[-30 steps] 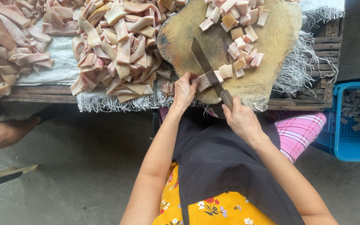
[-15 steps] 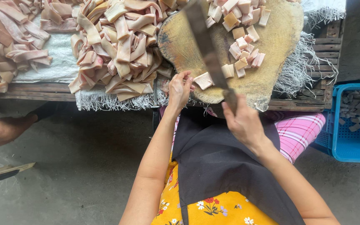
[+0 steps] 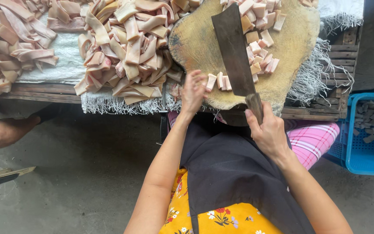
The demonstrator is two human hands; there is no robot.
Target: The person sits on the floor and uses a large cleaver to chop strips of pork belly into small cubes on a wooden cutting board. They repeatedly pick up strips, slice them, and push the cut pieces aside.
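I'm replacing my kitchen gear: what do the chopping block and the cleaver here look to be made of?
Chopping block: apparently a thick round slab of raw wood, yellow-brown, scarred and fibrous. Cleaver in the right hand: dark, dull metal blade, likely unpolished steel; its handle looks wooden, mostly hidden.

wooden pallet table (image 3: 44, 91), white fringed cloth (image 3: 66, 60), round chopping block (image 3: 291, 47)

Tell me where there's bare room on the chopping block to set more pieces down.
The chopping block is bare on its left half, between the cleaver and the heap of strips. Right of the blade, cut cubes crowd it. The left hand covers the near edge.
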